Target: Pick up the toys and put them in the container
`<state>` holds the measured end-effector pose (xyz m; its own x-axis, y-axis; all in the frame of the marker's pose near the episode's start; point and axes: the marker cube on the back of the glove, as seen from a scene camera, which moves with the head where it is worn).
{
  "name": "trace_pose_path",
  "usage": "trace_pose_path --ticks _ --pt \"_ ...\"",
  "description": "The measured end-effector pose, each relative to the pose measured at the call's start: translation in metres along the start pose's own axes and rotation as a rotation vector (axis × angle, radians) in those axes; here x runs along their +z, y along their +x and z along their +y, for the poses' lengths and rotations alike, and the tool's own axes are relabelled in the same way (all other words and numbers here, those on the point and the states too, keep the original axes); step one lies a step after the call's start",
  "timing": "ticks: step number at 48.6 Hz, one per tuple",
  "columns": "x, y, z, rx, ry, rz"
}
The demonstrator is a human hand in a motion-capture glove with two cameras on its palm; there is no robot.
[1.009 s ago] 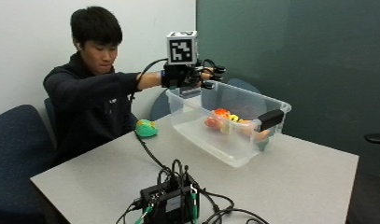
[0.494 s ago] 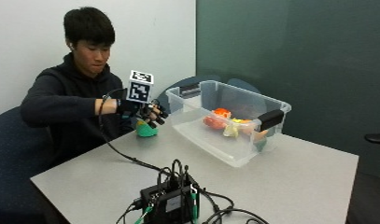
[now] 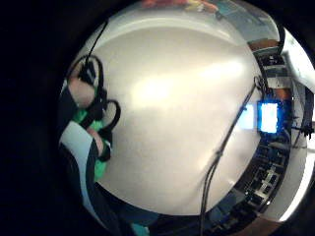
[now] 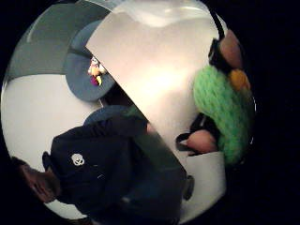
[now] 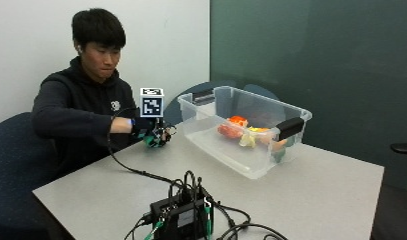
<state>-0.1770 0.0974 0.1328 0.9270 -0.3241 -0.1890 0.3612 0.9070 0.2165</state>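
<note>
One second ago your hand [image 5: 156, 134] hovered over the container [image 5: 246, 131]; now it grips the green toy [image 4: 220, 112] on the surface [image 5: 336, 190].

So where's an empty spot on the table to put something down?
The widest bare patch of table lies on the near side of the bin, toward the far corner. Another lies between the gloved hand on the green toy and the black box. Around that box it is crowded with cables. Toys fill part of the bin's floor.
</note>
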Motion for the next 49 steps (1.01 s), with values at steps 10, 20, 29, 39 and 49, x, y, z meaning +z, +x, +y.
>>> trace_pose_path --ticks 10,20,29,39,49 --pt "-0.144 0.06 -0.02 0.132 0.303 -0.03" --pt "-0.269 0.064 -0.098 0.207 0.626 -0.15" --pt "-0.252 0.111 -0.177 0.47 0.445 -0.197" --pt "-0.213 0.147 -0.171 0.5 0.226 -0.264" --pt "-0.223 0.158 -0.124 0.446 0.425 -0.248"
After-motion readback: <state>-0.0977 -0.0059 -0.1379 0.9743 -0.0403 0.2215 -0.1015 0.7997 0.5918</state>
